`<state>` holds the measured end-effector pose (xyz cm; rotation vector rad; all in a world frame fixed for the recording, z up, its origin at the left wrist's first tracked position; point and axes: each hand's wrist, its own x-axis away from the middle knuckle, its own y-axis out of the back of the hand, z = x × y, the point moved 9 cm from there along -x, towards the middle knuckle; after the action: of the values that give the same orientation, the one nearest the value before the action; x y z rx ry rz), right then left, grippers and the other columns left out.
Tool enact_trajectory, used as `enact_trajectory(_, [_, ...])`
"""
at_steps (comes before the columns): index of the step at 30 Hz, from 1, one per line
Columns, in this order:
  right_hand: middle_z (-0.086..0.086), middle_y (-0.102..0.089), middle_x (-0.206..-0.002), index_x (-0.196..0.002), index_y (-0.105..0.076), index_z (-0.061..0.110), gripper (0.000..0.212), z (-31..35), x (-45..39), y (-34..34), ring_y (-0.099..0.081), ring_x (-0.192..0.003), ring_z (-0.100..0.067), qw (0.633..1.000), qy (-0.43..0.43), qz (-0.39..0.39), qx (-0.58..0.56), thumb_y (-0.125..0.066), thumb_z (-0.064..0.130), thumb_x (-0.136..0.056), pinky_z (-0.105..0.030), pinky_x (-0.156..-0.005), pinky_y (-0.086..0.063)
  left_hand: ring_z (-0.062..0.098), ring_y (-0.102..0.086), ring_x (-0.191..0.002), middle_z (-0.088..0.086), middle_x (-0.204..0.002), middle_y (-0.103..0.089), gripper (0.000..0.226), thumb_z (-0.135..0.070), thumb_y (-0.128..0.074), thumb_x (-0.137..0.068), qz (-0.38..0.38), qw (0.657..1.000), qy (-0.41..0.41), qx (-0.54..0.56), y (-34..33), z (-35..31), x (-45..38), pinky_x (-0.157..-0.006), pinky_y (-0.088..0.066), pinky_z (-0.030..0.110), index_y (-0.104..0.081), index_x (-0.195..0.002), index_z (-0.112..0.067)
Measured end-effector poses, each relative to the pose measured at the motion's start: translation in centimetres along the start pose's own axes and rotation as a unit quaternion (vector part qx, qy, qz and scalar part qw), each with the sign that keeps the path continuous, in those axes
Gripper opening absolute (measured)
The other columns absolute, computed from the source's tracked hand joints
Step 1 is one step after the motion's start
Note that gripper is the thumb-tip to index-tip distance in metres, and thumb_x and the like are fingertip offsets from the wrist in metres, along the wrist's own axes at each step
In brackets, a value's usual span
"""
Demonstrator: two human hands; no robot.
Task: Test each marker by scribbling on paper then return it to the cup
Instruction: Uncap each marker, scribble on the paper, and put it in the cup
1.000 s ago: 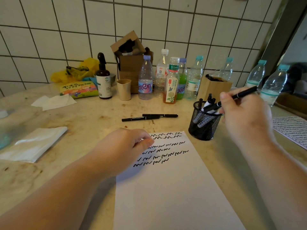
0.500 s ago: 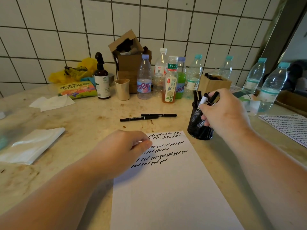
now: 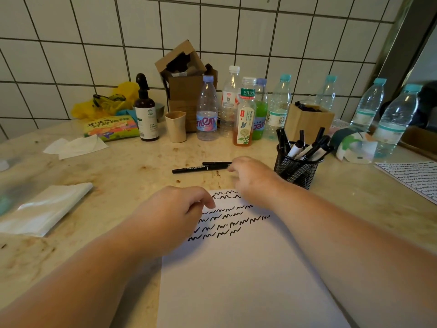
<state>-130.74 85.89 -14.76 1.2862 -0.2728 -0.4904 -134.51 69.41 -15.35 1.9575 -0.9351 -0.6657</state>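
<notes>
Markers (image 3: 305, 147) stand bunched in a black mesh cup (image 3: 296, 169) at the right of centre of the frame, their ends poking above its rim, and two more black markers (image 3: 201, 167) lie side by side on the stone counter (image 3: 118, 176) just above the middle. The right hand (image 3: 250, 176) hangs between that loose pair and the cup, blurred, its fingertips at the right ends of the lying markers; whether they touch or pinch one cannot be told. The left hand (image 3: 175, 216) rests on the upper left corner of a white sheet of paper (image 3: 236, 280) in the lower centre, fingers loosely curled, holding nothing. Rows of black squiggles (image 3: 227, 218) cross the top of the sheet, partly hidden by both hands. Along the tiled wall at the top stand several plastic bottles (image 3: 207, 110), a dark spray bottle (image 3: 145, 114) and a beige tumbler (image 3: 176, 126). A second scribbled sheet (image 3: 411, 178) lies at the right edge.
</notes>
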Motion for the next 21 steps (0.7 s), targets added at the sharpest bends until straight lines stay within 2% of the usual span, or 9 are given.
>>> enact_trajectory(3, [-0.008,-0.039,-0.155,-0.148,-0.042,0.011,0.052,0.0,-2.0,-0.9,-0.034,-0.144,-0.027,0.999,-0.014,0.013,0.026,-0.046,0.001,-0.097,-0.038,-0.118,-0.031,0.011,-0.064,-0.056,-0.006,-0.061,-0.066,0.035,-0.022,-0.038,-0.099,0.008,1.0,0.002,0.0,0.0,-0.2,0.2,-0.063,-0.058,0.033,-0.064,-0.101,-0.046])
enact_trajectory(6, [-0.011,-0.037,-0.157,-0.153,-0.032,0.01,0.06,-0.8,-3.0,-1.4,-0.033,-0.145,-0.031,0.998,-0.054,0.026,0.014,-0.044,-0.003,-0.096,-0.044,-0.118,-0.033,0.01,-0.064,-0.056,-0.01,-0.059,-0.063,0.034,-0.024,-0.039,-0.099,0.004,1.0,-0.004,-0.007,0.1,-0.3,0.2,-0.065,-0.058,0.033,-0.063,-0.103,-0.047])
enact_trajectory(9, [-0.01,-0.051,-0.14,-0.143,-0.046,0.014,0.051,-1.4,-3.9,-1.9,-0.044,-0.13,-0.032,0.997,-0.069,0.009,0.03,-0.046,0.001,-0.094,-0.046,-0.107,-0.044,0.005,-0.062,-0.053,-0.018,-0.054,-0.06,0.033,-0.026,-0.04,-0.098,-0.008,1.0,-0.01,-0.006,0.3,-0.4,0.2,-0.061,-0.056,0.027,-0.064,-0.102,-0.047])
enact_trajectory(12, [-0.008,-0.05,-0.131,-0.135,-0.055,0.017,0.046,-1.5,-4.1,-1.2,-0.042,-0.124,-0.031,0.993,-0.075,-0.029,0.082,-0.051,0.003,-0.091,-0.046,-0.1,-0.043,0.004,-0.062,-0.055,-0.017,-0.056,-0.061,0.03,-0.028,-0.041,-0.099,-0.012,1.0,-0.016,-0.004,0.4,-0.4,0.3,-0.06,-0.055,0.025,-0.064,-0.103,-0.047])
enact_trajectory(17, [-0.01,-0.053,-0.131,-0.137,-0.056,0.015,0.045,-2.2,-3.6,-0.8,-0.042,-0.126,-0.032,0.991,-0.087,-0.03,0.097,-0.053,0.004,-0.093,-0.044,-0.103,-0.045,0.003,-0.062,-0.058,-0.014,-0.061,-0.062,0.025,-0.033,-0.043,-0.099,-0.018,1.0,-0.018,0.002,0.4,-0.7,0.2,-0.058,-0.051,0.021,-0.063,-0.106,-0.047])
enact_trajectory(21, [-0.01,-0.054,-0.132,-0.136,-0.058,0.015,0.039,-1.7,-2.7,0.3,-0.046,-0.125,-0.03,0.992,-0.076,-0.067,0.075,-0.051,0.009,-0.097,-0.043,-0.103,-0.047,0.006,-0.063,-0.057,-0.017,-0.059,-0.059,0.024,-0.035,-0.043,-0.1,-0.016,1.0,-0.02,0.006,0.5,-0.8,0.3,-0.054,-0.048,0.02,-0.063,-0.107,-0.046])
